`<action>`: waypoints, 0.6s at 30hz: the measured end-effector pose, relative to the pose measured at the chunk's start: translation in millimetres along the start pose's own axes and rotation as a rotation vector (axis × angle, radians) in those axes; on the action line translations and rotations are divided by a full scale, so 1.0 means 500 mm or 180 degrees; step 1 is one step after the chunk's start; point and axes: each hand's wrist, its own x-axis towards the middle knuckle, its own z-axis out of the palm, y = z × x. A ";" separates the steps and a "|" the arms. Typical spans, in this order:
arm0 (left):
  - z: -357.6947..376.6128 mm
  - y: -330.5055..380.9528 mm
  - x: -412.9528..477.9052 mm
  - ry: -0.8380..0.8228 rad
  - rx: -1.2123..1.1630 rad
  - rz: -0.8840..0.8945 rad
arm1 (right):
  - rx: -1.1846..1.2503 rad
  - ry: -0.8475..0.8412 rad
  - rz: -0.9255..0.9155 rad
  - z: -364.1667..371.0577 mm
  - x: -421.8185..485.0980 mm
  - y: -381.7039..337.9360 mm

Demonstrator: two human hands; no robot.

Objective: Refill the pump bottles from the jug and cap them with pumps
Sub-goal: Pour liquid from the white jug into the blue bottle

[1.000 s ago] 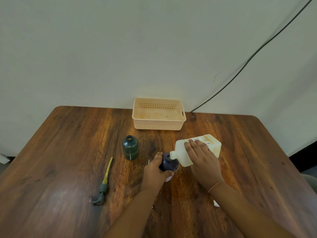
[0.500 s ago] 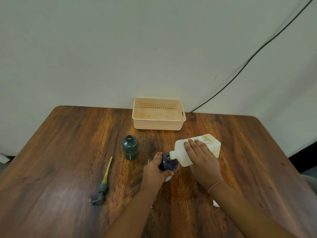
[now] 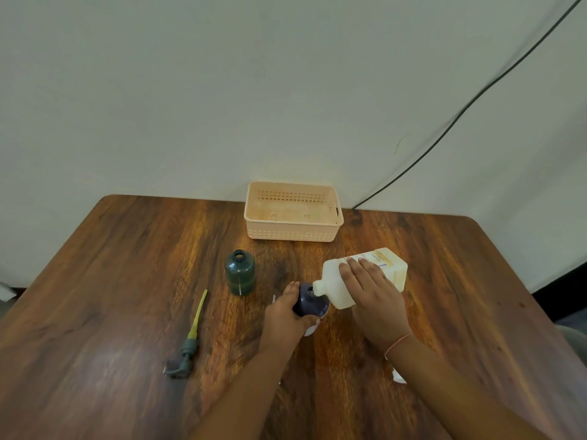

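My right hand (image 3: 376, 296) grips a white jug (image 3: 333, 281) tipped on its side, its spout resting at the mouth of a dark blue bottle (image 3: 309, 301). My left hand (image 3: 284, 315) is wrapped around that blue bottle from the left, holding it upright on the table. A dark green bottle (image 3: 240, 277) stands uncapped to the left of it. A green pump with a yellow tube (image 3: 190, 341) lies flat on the wood further left. Any liquid flow is too small to see.
A peach plastic basket (image 3: 293, 231) sits at the table's far edge against the wall. A black cable (image 3: 460, 112) runs down the wall at the right. Small white objects (image 3: 398, 377) lie partly hidden under my right forearm. The wooden table (image 3: 95, 296) has rounded corners.
The jug's rear end has lifted very slightly, tipping it a little more. Both hands and the blue bottle stay in the same place.
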 end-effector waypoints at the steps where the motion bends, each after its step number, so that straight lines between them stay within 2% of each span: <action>1: 0.000 0.000 0.000 -0.0015 -0.0005 -0.0028 | -0.0002 -0.0010 -0.0001 0.000 0.000 0.000; 18: 0.001 -0.001 -0.001 -0.0019 -0.0081 -0.0059 | -0.0051 0.0023 -0.0016 -0.006 0.005 -0.001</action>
